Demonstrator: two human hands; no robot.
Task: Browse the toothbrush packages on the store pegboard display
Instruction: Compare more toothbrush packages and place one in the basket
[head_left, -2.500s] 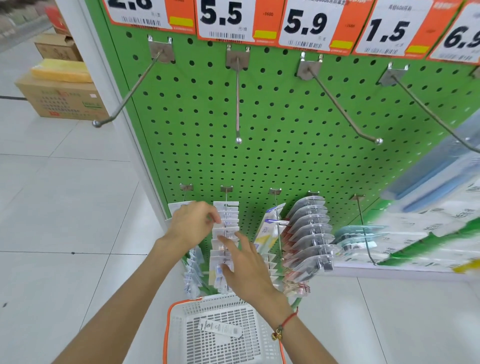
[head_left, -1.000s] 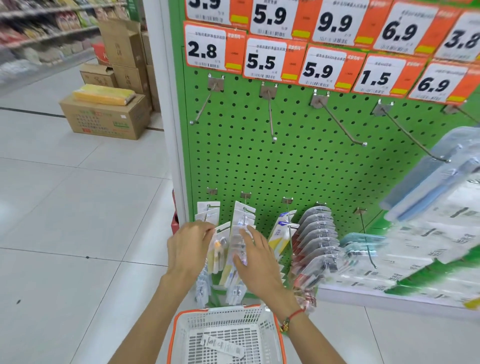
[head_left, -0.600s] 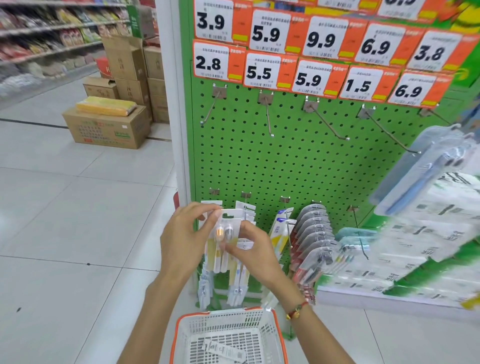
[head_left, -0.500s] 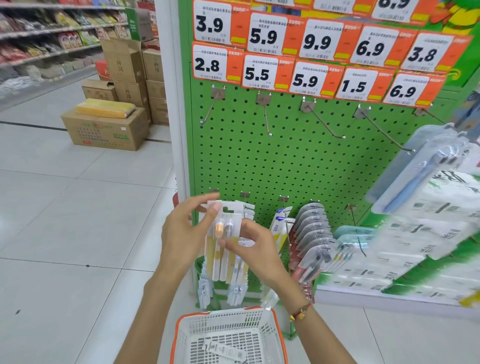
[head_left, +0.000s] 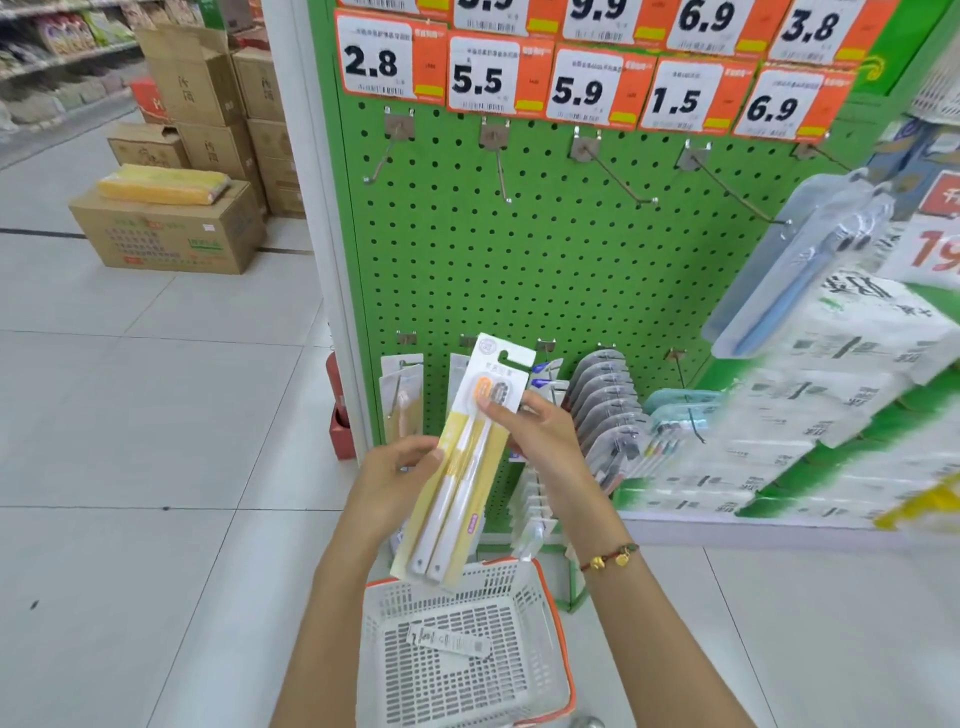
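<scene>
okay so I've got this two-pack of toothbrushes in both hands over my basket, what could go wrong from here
1. The toothbrush package is held only at its edges, the left hand low down and the right hand near the top; a slip would probably drop it toward the basket or the floor.
2. Bare hooks jut out of the pegboard above; leaning in could snag you.

Above the white plastic basket (head_left: 540, 613), the toothbrush pack (head_left: 470, 457) is shiny plastic on card; the pegboard (head_left: 545, 270) has thin metal hooks (head_left: 501, 176).
</scene>
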